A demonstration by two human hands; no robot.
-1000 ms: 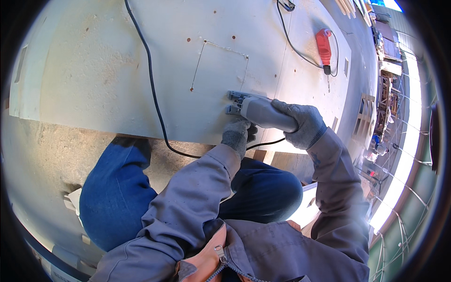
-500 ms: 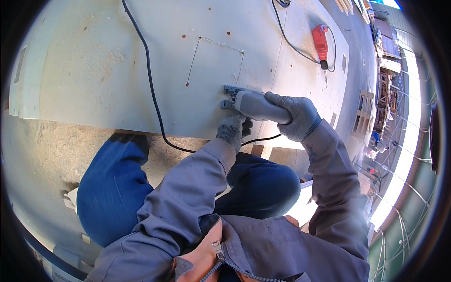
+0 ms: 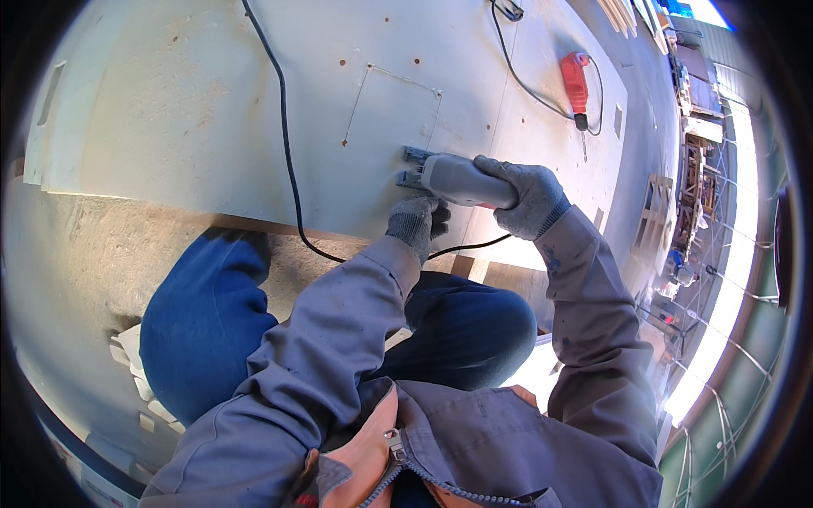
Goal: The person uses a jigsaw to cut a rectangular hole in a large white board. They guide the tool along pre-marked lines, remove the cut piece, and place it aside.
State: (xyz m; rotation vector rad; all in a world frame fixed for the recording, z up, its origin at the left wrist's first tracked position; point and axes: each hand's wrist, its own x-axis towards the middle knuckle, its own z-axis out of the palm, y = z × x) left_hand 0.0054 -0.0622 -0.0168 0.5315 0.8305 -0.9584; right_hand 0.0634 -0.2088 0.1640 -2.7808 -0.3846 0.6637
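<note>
in the head view, my right grip (image 3: 529,196) is wrapped in a gray glove and holding the rear of a gray jigsaw (image 3: 466,180). the jigsaw is on a big white board (image 3: 203,127), its forked metal foot (image 3: 412,155) toward the left, and my palm is around the far end of its body. my left grip (image 3: 415,216), gloved too, is curled narrow just below the saw's front, near the board's close edge; i can't make out whether the fingers pinch anything or touch the tool.

just beyond the foot i see three sides of a boxy cut line (image 3: 358,103) in the board, its right side running down toward the saw. a few small brown holes (image 3: 342,62) dot the surface around it.

a black cord (image 3: 284,110) crosses the board on my left and goes behind my left sleeve (image 3: 339,313); a length of dark cord also shows right of that wrist, but i can't tell whether the two are one piece. farther off to the right lies a red drill (image 3: 575,83), its bit pointing back toward me, with a thin cord (image 3: 523,80) beside it.

below the board i see two knees in blue jeans (image 3: 203,330), one on each side of the left sleeve, and some small white blocks (image 3: 134,347) at far left. a green wall (image 3: 765,271) bends along the right rim.
</note>
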